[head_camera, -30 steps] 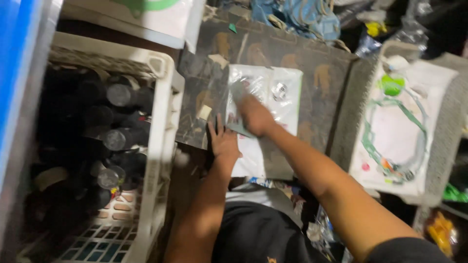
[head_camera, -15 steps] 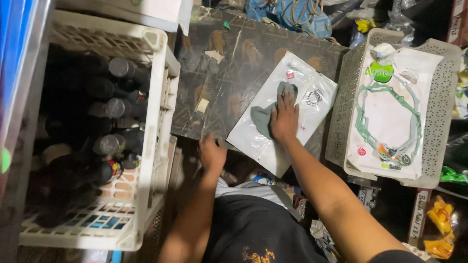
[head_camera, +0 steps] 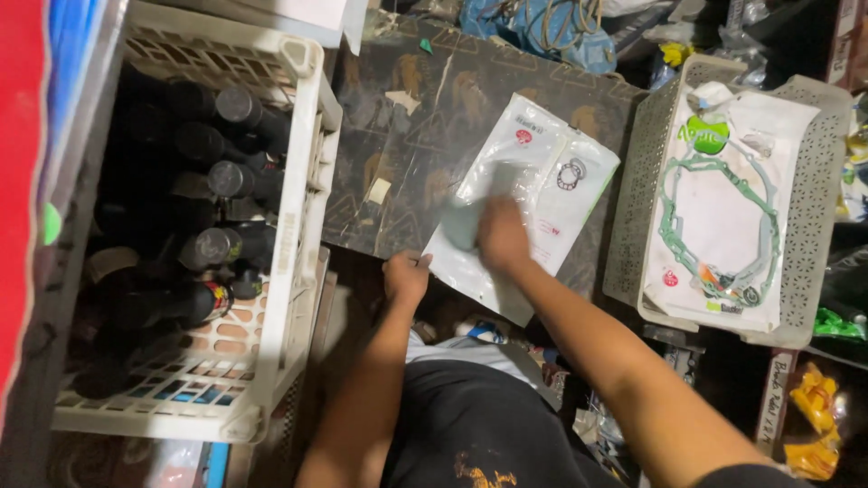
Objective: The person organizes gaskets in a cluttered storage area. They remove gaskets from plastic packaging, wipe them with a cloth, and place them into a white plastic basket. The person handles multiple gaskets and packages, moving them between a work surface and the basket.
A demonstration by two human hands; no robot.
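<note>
While the left hand [head_camera: 407,276] pinches the near corner of a flat white plastic packet [head_camera: 520,203] on the dark patterned tabletop [head_camera: 407,117], the right hand [head_camera: 502,237] presses a grey-green cloth [head_camera: 466,217] onto it, blurred.

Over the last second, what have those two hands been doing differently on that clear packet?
The right hand slid its grey cloth down the clear packet, from the upper part toward the near end. The left hand came off the packet's face and now grips its near corner. The packet lies on the dark board as before; the bottle crate and gasket basket look untouched.
</note>
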